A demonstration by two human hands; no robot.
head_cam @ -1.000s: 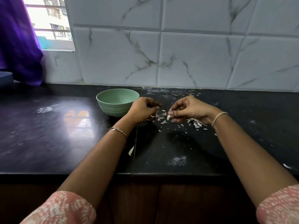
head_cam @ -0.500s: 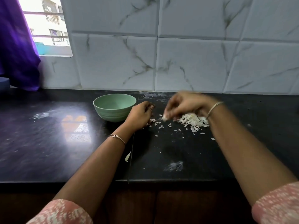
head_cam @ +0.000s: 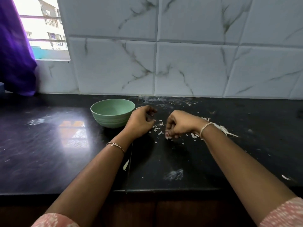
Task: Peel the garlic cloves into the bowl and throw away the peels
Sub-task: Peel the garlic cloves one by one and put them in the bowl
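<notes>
Along the foot of a wall of large white tiles veined in grey (head_cam: pixel 188 68) runs a black polished stone bench (head_cam: pixel 49 145), glossy enough on its left half to mirror the bright barred window (head_cam: pixel 44 28) in the far left corner, where a deep purple curtain (head_cam: pixel 14 54) hangs down to the bench top. A thin seam splits the bench in two; the right slab is dull, dusted with pale specks and marked by a whitish smudge (head_cam: pixel 173 174) near the front edge, with brown cabinet fronts (head_cam: pixel 155 213) below. A round pale green ribbed bowl (head_cam: pixel 112 113) stands upright just left of the seam, near the wall; its rim hides the bottom. The left hand (head_cam: pixel 141 122) rests on the bench just beside the bowl, fingers curled inward; whether it grasps anything cannot be told. The right hand (head_cam: pixel 180 124) is clenched knuckles up, fingertips down on the bench, and a small pale bit shows there, though I cannot tell whether it is clove, peel or nail. Scattered white garlic peel flakes (head_cam: pixel 158 128) lie between the two hands, and a heap of white papery peels (head_cam: pixel 219 128) sits behind the right wrist. One curled peel (head_cam: pixel 126 164) lies on the seam beside the left forearm, another sliver (head_cam: pixel 285 177) far right.
</notes>
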